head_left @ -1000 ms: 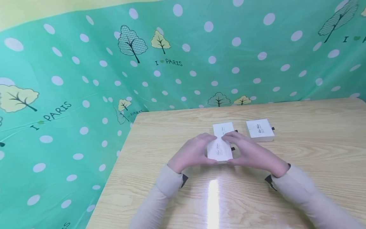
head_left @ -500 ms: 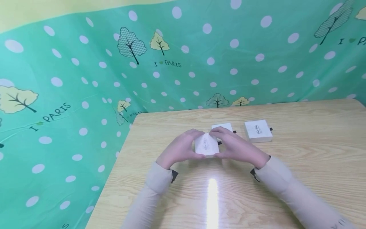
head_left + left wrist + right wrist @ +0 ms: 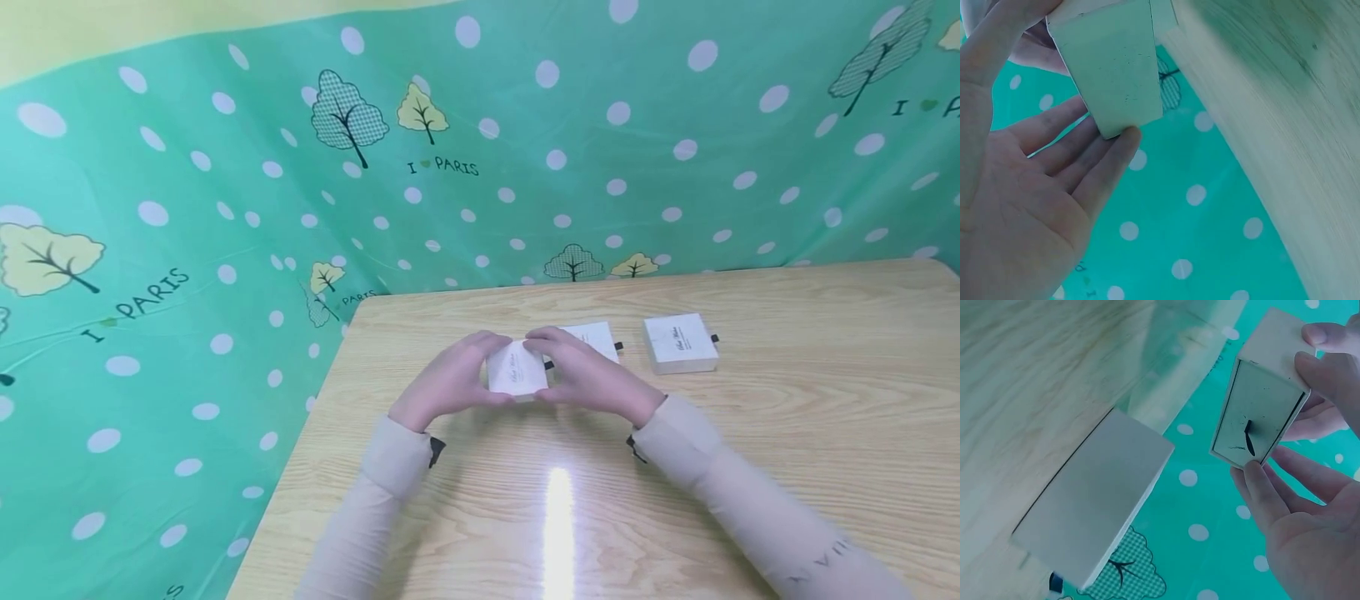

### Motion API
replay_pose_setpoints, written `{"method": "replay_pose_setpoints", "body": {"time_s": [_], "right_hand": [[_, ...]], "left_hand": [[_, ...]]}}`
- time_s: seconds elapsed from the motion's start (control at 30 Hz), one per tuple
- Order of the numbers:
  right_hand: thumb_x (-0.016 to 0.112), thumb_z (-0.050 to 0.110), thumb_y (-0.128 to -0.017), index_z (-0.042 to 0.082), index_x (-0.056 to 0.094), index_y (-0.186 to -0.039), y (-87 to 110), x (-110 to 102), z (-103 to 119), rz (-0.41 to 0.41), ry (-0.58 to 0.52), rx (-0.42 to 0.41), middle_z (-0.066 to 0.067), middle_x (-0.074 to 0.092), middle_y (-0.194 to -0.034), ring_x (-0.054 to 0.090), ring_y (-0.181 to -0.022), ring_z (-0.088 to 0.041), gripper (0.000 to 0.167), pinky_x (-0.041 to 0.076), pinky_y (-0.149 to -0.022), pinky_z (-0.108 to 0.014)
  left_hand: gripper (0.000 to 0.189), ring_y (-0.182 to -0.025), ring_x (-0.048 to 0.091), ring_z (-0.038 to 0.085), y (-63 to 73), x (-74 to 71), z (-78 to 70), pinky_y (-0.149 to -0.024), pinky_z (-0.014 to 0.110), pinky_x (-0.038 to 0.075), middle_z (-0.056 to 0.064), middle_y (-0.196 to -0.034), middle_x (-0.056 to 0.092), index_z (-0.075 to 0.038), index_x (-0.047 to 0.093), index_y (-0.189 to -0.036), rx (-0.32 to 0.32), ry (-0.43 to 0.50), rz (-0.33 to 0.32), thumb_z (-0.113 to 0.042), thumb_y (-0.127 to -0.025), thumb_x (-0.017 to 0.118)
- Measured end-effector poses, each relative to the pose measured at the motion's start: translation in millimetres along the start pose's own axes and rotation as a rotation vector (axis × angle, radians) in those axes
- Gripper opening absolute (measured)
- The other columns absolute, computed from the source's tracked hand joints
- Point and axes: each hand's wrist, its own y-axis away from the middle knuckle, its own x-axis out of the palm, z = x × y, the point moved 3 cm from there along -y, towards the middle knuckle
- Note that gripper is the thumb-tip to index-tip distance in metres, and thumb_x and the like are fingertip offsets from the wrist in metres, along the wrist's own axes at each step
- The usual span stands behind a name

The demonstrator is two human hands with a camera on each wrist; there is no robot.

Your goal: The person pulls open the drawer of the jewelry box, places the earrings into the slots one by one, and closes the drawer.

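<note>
Between my two hands is a small white drawer-style gift box point(image 3: 517, 372), with dark print on top and a black ribbon tab on its right side. My left hand point(image 3: 452, 383) grips its left side, thumb at the near edge and fingers at the far edge. The right hand point(image 3: 592, 377) grips the right side in the same way. In the right wrist view, the held box point(image 3: 1257, 415) shows its ribbon-tab end. The left wrist view shows the opposite plain end of the box point(image 3: 1110, 69), with fingertips along its edges.
A second white box point(image 3: 597, 337) lies just behind my right hand, partly covered by it. Farther right is a third white box point(image 3: 680, 342) with a black tab. They rest on a wooden table point(image 3: 810, 375), backed by a green dotted cloth point(image 3: 517, 100).
Both hands have carried the box left and slightly back, away from in front of the second box. The two other boxes have stayed in place.
</note>
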Motion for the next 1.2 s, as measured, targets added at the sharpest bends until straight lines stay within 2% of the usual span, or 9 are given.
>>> {"method": "replay_pose_setpoints", "body": {"time_s": [0.3, 0.7, 1.2], "right_hand": [[0.084, 0.011, -0.077, -0.007, 0.051, -0.138, -22.3, 12.9, -5.9, 0.02, -0.008, 0.047, -0.023, 0.043, -0.148, 0.045, -0.136, -0.038, 0.072, 0.042, -0.111, -0.048], [0.084, 0.009, -0.077, -0.007, 0.053, -0.136, -47.4, 34.9, -11.3, 0.035, -0.014, 0.128, -0.023, 0.045, -0.147, 0.047, -0.133, -0.037, 0.068, 0.042, -0.111, -0.045], [0.079, 0.009, -0.083, -0.005, 0.051, -0.139, -60.8, 45.7, -20.6, 0.091, -0.01, 0.2, -0.025, 0.036, -0.154, 0.041, -0.139, -0.04, 0.065, 0.038, -0.114, -0.047]], "left_hand": [[0.083, -0.118, 0.057, 0.019, -5.1, -0.4, 21.5, -0.1, 0.039, 0.05, 0.005, -0.138, 0.057, -0.01, 0.051, -0.143, -0.045, 0.017, 0.007, -0.031, -0.072, 0.088], [0.081, -0.116, 0.055, 0.018, -13.2, 6.3, 49.7, -0.102, 0.038, 0.048, 0.005, -0.138, 0.055, -0.008, 0.051, -0.143, -0.066, 0.067, 0.042, -0.023, -0.072, 0.087], [0.076, -0.112, 0.058, 0.021, -21.3, 15.8, 67.3, -0.099, 0.039, 0.05, 0.008, -0.135, 0.058, -0.004, 0.052, -0.141, -0.114, 0.146, 0.064, -0.018, -0.074, 0.086]]}}
